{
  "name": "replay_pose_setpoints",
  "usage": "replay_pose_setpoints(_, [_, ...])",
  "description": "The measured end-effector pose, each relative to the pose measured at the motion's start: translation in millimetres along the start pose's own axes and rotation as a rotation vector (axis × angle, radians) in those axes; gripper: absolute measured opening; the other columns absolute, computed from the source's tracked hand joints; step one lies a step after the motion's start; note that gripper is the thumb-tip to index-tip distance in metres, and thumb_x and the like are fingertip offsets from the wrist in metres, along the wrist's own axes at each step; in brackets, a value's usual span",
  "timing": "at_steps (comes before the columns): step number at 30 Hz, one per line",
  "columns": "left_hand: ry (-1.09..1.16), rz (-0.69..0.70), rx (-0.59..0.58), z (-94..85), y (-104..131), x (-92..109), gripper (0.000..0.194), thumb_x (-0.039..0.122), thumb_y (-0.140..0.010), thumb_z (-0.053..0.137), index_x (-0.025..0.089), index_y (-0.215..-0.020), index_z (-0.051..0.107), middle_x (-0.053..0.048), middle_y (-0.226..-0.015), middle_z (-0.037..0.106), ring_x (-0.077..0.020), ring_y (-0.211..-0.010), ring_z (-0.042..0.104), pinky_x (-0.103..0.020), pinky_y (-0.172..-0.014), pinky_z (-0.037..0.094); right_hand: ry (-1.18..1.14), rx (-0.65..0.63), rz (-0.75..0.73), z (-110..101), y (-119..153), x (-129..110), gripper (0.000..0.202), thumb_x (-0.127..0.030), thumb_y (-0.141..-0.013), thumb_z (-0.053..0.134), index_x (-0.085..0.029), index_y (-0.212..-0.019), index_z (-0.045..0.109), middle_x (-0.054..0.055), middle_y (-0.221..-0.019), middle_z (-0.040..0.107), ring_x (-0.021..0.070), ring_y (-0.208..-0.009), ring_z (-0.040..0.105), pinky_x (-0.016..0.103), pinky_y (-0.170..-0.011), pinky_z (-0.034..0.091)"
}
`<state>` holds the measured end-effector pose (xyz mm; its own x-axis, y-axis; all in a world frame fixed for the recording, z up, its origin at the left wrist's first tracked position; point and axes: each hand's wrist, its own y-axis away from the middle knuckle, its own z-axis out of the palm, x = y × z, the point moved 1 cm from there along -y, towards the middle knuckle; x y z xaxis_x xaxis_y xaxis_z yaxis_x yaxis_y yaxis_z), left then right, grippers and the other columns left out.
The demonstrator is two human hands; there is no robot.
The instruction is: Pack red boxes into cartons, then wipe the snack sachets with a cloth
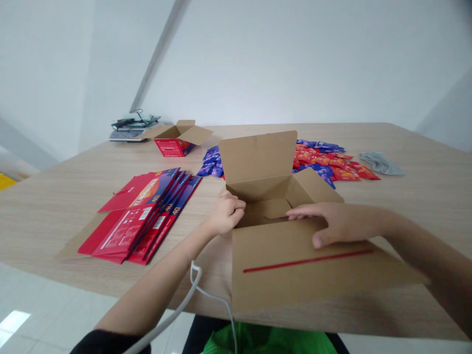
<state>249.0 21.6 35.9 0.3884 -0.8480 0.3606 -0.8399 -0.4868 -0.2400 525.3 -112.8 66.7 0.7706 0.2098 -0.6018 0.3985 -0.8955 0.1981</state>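
An opened cardboard box (258, 194) with brown insides stands in front of me, its flaps folded out. My left hand (229, 212) is closed at the box's left wall, fingers curled over the edge. Over the near side, my right hand (328, 223) has its fingers stretched towards the box opening and its thumb apart, resting on the wide front flap (280, 287). That flap carries a red strip (308, 261) and lies towards my lap. Some cardboard shows folded in the bottom of the box; the outer walls are mostly hidden.
Flattened red and purple cartons (136, 216) lie stacked at left. Behind stand an open red box (173, 145) and a scale (129, 132) with items on top. Red packets (324, 160), purple packets (212, 162) and a grey cloth (381, 162) lie beyond. A white cable (195, 280) hangs near my left arm.
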Motion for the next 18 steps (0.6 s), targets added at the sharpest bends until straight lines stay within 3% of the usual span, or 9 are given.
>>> replay_pose_setpoints(2, [-0.028,-0.024,-0.006,1.8,-0.5,-0.3,0.028,0.023,-0.082,0.039,0.022,-0.055,0.031,0.002,-0.053,0.042,-0.0148,-0.057,0.044,-0.034,-0.077,0.038,0.23,0.169,0.083,32.6,-3.3,-5.0,0.063,-0.06,-0.07,0.08,-0.022,-0.119,0.07,0.012,-0.121,0.072,0.035,-0.11,0.065,0.045,-0.092,0.048])
replay_pose_setpoints(4, [-0.05,-0.035,-0.031,0.6,-1.4,0.1,0.028,0.021,-0.082,0.041,0.022,-0.054,0.033,0.002,-0.052,0.043,-0.0147,-0.058,0.045,-0.033,-0.077,0.039,0.409,0.368,0.147,59.4,-7.6,-6.0,0.041,-0.052,-0.077,0.078,-0.019,-0.099,0.071,0.012,-0.106,0.074,0.0332,-0.101,0.066,0.046,-0.089,0.045])
replay_pose_setpoints(6, [-0.042,-0.006,-0.106,-5.7,-2.5,4.2,0.026,0.019,-0.082,0.043,0.021,-0.055,0.042,0.002,-0.054,0.049,-0.0148,-0.059,0.049,-0.03,-0.075,0.042,0.478,0.461,0.136,73.3,-9.7,-4.9,0.029,-0.047,-0.084,0.073,-0.019,-0.087,0.067,0.009,-0.094,0.073,0.0295,-0.094,0.067,0.043,-0.085,0.043])
replay_pose_setpoints(8, [-0.033,0.062,-0.135,-19.1,-4.7,13.5,0.022,0.016,-0.083,0.044,0.02,-0.067,0.058,-0.001,-0.067,0.063,-0.0159,-0.068,0.059,-0.028,-0.076,0.045,0.48,0.472,0.102,74.4,-8.6,-4.3,0.027,-0.045,-0.086,0.071,-0.019,-0.084,0.064,0.006,-0.088,0.072,0.0269,-0.09,0.066,0.041,-0.082,0.041])
replay_pose_setpoints(10, [-0.093,0.156,-0.05,-38.5,-10.8,25.9,0.028,0.014,-0.084,0.043,0.018,-0.092,0.069,-0.007,-0.096,0.072,-0.0193,-0.093,0.066,-0.031,-0.087,0.048,0.467,0.47,0.094,68.8,-5.2,-5.8,0.028,-0.047,-0.085,0.072,-0.02,-0.085,0.063,0.005,-0.089,0.071,0.0264,-0.089,0.066,0.041,-0.082,0.04])
replay_pose_setpoints(12, [-0.232,0.218,0.072,-57.9,-23.0,35.2,0.043,0.013,-0.085,0.043,0.018,-0.121,0.068,-0.011,-0.132,0.065,-0.0255,-0.126,0.057,-0.04,-0.106,0.041,0.436,0.451,0.082,63.2,-0.8,-9.9,0.03,-0.049,-0.086,0.07,-0.02,-0.087,0.063,0.005,-0.09,0.071,0.026,-0.09,0.065,0.041,-0.083,0.038])
replay_pose_setpoints(14, [-0.358,0.17,0.097,-69.5,-41.0,34.3,0.059,0.016,-0.088,0.046,0.02,-0.146,0.051,-0.011,-0.158,0.044,-0.0315,-0.148,0.035,-0.049,-0.118,0.029,0.393,0.424,0.067,60.2,4.1,-14.9,0.031,-0.051,-0.089,0.065,-0.021,-0.085,0.064,0.004,-0.09,0.07,0.0249,-0.091,0.064,0.041,-0.084,0.037])
replay_pose_setpoints(16, [-0.397,-0.001,-0.003,-68.9,-60.1,21.0,0.067,0.021,-0.092,0.048,0.018,-0.158,0.035,-0.014,-0.165,0.034,-0.0354,-0.154,0.023,-0.055,-0.122,0.019,0.341,0.386,0.05,60.2,9.3,-18.8,0.031,-0.052,-0.092,0.061,-0.022,-0.084,0.065,0.003,-0.089,0.068,0.0231,-0.09,0.062,0.041,-0.085,0.036])
replay_pose_setpoints(18, [-0.313,-0.179,-0.262,-56.5,-72.6,0.6,0.06,0.027,-0.097,0.05,0.02,-0.156,0.038,-0.015,-0.158,0.044,-0.0348,-0.149,0.034,-0.057,-0.122,0.021,0.293,0.348,0.041,61.9,14.0,-20.1,0.029,-0.051,-0.093,0.06,-0.024,-0.087,0.068,0.003,-0.091,0.067,0.0222,-0.091,0.06,0.042,-0.086,0.035])
